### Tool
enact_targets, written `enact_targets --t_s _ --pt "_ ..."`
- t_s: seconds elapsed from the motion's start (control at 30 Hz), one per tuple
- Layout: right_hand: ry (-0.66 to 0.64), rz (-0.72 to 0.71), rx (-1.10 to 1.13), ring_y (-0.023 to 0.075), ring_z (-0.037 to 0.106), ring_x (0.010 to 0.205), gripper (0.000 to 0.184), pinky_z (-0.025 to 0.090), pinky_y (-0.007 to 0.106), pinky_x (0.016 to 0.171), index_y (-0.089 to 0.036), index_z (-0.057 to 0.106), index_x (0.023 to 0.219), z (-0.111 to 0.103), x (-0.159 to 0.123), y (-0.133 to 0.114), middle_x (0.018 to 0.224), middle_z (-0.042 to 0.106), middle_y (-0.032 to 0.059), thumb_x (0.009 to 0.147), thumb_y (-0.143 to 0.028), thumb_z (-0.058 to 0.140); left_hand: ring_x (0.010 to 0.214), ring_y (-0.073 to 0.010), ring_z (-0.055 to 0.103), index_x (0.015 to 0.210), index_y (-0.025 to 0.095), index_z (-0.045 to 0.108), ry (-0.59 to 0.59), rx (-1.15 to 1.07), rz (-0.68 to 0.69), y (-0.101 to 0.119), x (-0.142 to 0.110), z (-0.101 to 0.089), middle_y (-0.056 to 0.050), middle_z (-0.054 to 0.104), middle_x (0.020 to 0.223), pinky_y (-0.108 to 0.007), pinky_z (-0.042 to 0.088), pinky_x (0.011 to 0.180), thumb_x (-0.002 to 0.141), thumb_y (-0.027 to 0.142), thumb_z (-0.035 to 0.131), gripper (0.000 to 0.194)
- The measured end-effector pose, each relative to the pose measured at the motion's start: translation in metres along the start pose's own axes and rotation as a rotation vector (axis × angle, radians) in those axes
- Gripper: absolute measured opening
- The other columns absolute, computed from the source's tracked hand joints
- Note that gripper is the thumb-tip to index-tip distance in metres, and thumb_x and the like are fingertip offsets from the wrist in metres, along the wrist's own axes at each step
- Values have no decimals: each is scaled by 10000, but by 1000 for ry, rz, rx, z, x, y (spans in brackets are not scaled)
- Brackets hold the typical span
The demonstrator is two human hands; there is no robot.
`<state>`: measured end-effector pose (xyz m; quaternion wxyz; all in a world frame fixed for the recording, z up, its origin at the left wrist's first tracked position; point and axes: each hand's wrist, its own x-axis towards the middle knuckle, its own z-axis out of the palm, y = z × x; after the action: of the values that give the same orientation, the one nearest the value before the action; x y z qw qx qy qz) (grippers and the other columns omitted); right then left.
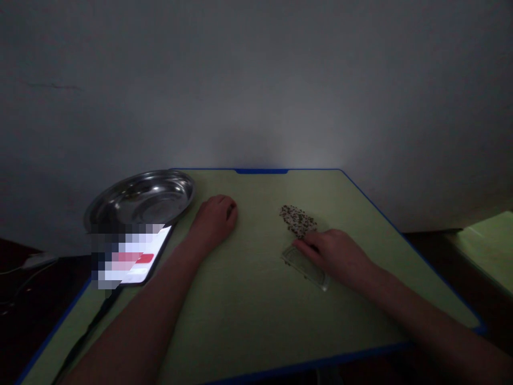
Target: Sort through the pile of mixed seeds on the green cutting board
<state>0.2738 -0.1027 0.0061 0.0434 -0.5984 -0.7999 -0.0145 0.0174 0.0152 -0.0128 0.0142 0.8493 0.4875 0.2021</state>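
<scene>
My left hand (214,219) rests on the green tabletop (240,299) with its fingers curled under in a loose fist, just right of a shiny steel plate (140,200). Nothing shows in it. My right hand (334,254) lies over a clear flat plastic piece (306,267) and holds it against the table, fingertips pointing left. A small heap of dark seeds or grains (297,220) sits right beyond those fingertips, touching or almost touching them.
A lit phone (134,259) lies at the table's left edge in front of the plate, with a dark cable (86,334) running off toward me. The table has a blue rim (260,171) against a grey wall. Another green surface (489,246) stands at right.
</scene>
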Motion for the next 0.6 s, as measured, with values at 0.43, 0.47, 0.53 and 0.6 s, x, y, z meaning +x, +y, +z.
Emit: enact_targets --t_s 0.43,0.47,0.53,0.6 --pt "-66 -296 24 156 604 478 453 217 318 499 -191 653 647 3 -12 -41 558 683 32 972 -422 437 935 -218 580 933 146 632 -21 -45 16 1 -2 -2 -102 653 980 -355 449 875 875 244 443 220" --pt "-78 -323 39 148 602 472 443 212 317 495 -190 652 647 3 -15 -44 557 684 27 968 -417 449 935 -218 580 935 147 633 -21 -45 15 1 -3 -2 -101 654 983 -355 449 876 875 244 443 222" --pt "-103 -374 79 137 603 471 411 205 314 490 -188 648 643 2 -19 -51 553 686 17 954 -402 484 940 -219 579 942 147 636 -25 -45 16 1 -3 -3 -98 657 988 -358 448 880 871 243 444 225" --pt "-136 -417 119 133 612 484 382 206 310 490 -184 646 641 0 -23 -58 562 691 12 938 -390 522 942 -220 578 949 144 638 -33 -44 22 2 -3 -3 -98 658 990 -358 447 882 870 244 445 232"
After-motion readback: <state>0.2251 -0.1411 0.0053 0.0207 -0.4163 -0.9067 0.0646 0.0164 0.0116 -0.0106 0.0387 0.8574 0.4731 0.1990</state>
